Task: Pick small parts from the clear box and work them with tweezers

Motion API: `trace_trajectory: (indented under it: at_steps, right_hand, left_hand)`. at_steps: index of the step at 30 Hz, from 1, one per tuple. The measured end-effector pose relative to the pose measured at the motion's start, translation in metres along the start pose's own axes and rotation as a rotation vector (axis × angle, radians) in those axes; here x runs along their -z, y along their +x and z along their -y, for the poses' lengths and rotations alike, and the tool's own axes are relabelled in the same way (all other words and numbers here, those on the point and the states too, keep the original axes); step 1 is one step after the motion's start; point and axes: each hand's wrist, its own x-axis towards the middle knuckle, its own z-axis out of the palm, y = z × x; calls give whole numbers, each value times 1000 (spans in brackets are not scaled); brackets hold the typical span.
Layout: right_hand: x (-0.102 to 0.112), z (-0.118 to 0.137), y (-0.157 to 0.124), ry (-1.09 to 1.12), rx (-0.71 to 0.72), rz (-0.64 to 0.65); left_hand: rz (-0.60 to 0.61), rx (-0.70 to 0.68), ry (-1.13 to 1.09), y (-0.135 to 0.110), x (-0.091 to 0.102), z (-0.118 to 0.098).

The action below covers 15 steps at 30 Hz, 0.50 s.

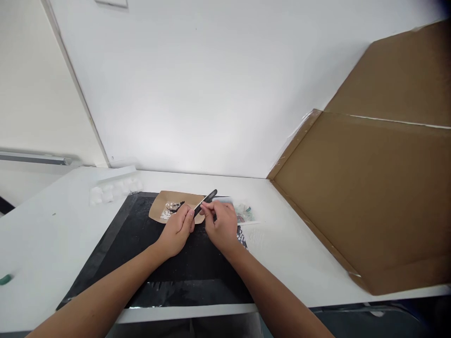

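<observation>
My right hand (221,225) grips a slim black-handled tool (206,199), its handle pointing up and to the right. My left hand (179,227) is closed just left of it, pinching at the tool's lower tip; what sits between those fingers is too small to make out. Both hands hover over a black mat (141,253). Just beyond them lies a brown paper dish (162,201) holding small white and dark bits.
A clear plastic bag with small coloured parts (244,213) lies right of the hands. A clear blister tray (112,190) rests at the back left. Large cardboard sheets (366,197) lean at the right. A small green object (5,280) sits on the white table (292,253) at far left.
</observation>
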Motion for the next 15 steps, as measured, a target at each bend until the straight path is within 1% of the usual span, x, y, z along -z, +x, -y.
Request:
trace_trajectory:
  at_steps: [5,10,15]
  right_hand:
    - [0,1,-1,-14,74,81]
    - [-1,-2,2,6,17,9]
    - [-2,-3,2,-35,78,89]
  left_hand:
    - [-16,11,-25,1,1,-1]
    - [-22,19,-44,1,4,-5]
    - [-29,22,-46,1,4,-4]
